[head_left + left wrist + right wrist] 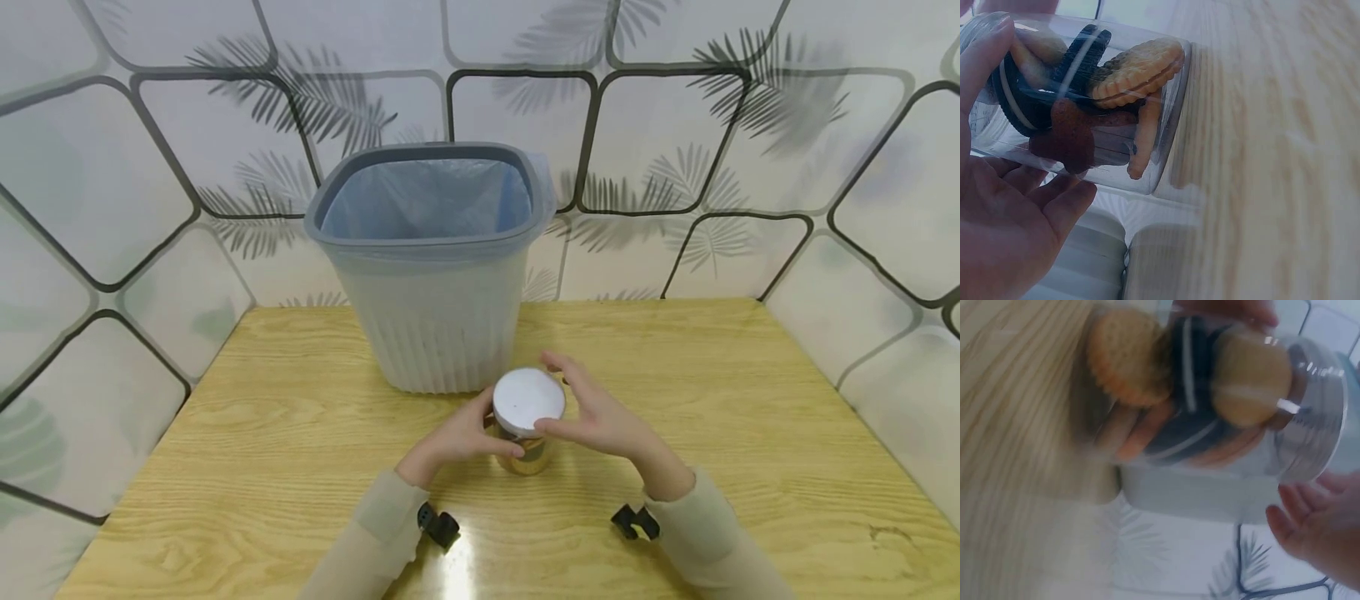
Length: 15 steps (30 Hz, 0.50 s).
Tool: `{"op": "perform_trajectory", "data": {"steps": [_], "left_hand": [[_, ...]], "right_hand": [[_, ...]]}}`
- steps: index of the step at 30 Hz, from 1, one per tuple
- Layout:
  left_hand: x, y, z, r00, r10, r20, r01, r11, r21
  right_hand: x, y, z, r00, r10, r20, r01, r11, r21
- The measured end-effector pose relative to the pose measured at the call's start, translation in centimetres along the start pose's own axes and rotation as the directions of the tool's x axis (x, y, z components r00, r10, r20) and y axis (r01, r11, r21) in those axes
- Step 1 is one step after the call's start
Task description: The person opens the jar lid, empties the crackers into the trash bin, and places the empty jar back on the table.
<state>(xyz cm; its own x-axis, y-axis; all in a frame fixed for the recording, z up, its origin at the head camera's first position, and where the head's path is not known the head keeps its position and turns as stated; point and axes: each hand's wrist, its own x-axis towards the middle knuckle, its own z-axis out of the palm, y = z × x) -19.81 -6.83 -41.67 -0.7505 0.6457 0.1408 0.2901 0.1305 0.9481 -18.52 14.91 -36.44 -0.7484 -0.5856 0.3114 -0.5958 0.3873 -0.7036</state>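
Note:
A clear plastic jar (1116,131) with a white lid (527,398) stands on the table in front of the trash bin. Inside it are dark sandwich cookies (1019,100), golden round cookies (1127,356) and a brown shaped cookie (1069,134). My left hand (468,432) grips the jar's side, thumb across the front and fingers around the back. To the right of the lid, my right hand (600,412) is spread wide. Its thumb tip overlaps the lid's front edge in the head view, while the other fingers stand apart behind the lid.
A white trash bin (442,325) with a grey rim and plastic liner stands at the back, just behind the jar. The wooden table (262,433) meets patterned walls (517,125) at the back and sides. Black camera mounts (438,525) sit on both wrists.

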Motion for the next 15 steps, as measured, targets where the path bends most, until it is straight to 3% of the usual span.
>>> {"op": "perform_trajectory", "data": {"steps": [2,6,11,15], "left_hand": [[0.0,0.0,0.0,1.000,0.000,-0.002,0.000,1.000,-0.001],[0.1,0.0,0.0,1.000,0.004,0.001,-0.004,1.000,-0.002],[0.0,0.2,0.1,1.000,0.001,0.010,-0.001,1.000,0.002],[-0.3,1.7,0.1,1.000,-0.007,0.010,0.007,1.000,0.005]], "right_hand": [[0.0,-0.7,0.3,0.998,0.040,-0.054,-0.043,0.997,-0.064],[0.0,-1.6,1.1,0.990,0.034,-0.137,-0.064,0.972,-0.227],[-0.2,-2.2,1.8,0.986,0.034,-0.160,-0.092,0.923,-0.373],[-0.1,-2.3,2.0,0.986,0.039,-0.164,-0.103,0.909,-0.405]]}}
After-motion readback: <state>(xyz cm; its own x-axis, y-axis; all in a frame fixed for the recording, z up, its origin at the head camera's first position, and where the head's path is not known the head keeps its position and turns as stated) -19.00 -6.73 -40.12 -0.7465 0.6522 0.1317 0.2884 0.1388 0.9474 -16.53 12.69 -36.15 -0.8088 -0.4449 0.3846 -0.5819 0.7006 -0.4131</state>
